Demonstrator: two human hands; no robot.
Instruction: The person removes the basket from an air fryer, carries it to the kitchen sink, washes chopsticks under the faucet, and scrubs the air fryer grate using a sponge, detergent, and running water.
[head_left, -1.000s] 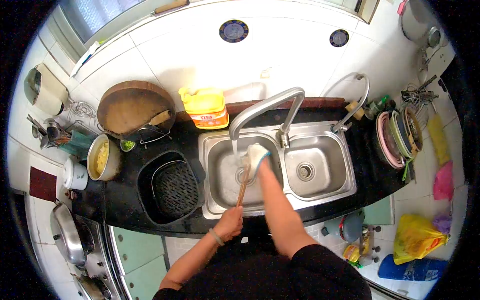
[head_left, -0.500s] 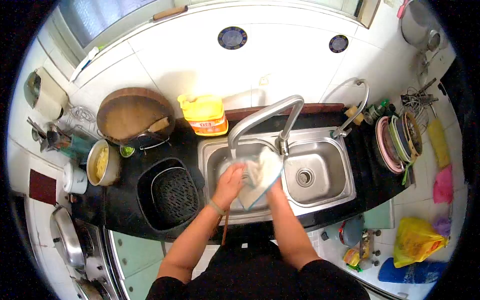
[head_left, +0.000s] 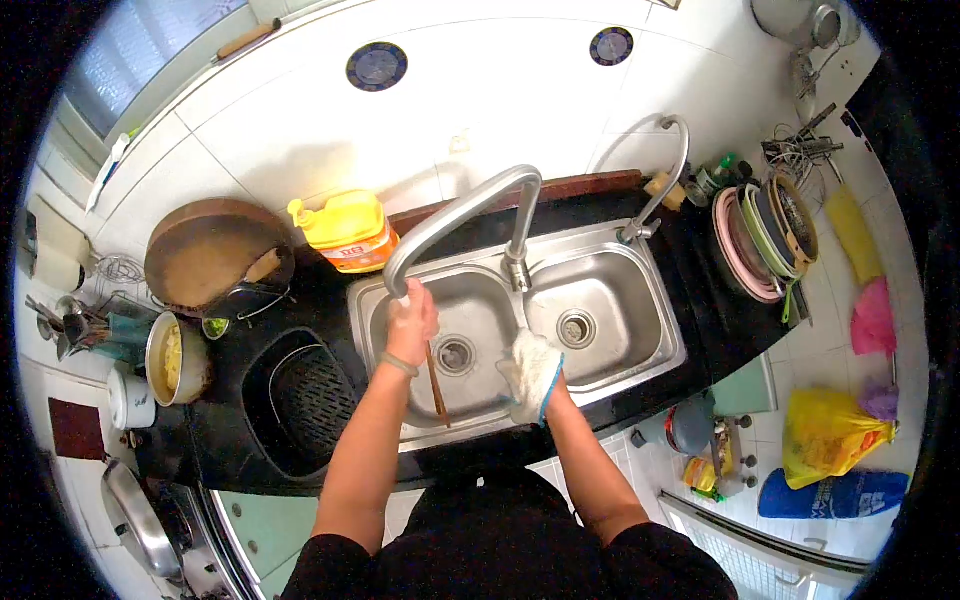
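My left hand [head_left: 411, 322] is closed around brown chopsticks [head_left: 438, 388], raised under the spout of the curved faucet [head_left: 480, 205]. The chopsticks slant down over the left basin of the steel sink [head_left: 375, 300]. A whitish cloth [head_left: 537, 372] with a blue edge covers my right hand [head_left: 548, 388] at the front of the sink, near the divider. Its fingers are hidden by the cloth. The two hands are apart.
A yellow detergent jug [head_left: 345, 232] stands behind the sink's left side. Left of the sink is a black basket [head_left: 300, 405], with a pot of yellow food [head_left: 188, 360] beyond it. Stacked basins [head_left: 745, 240] stand at the right. A second thin tap [head_left: 680, 170] rises behind the right basin.
My hands have separated: the left moved up to the spout with the chopsticks, and the right moved down with the cloth. The camera view has shifted and tilted.
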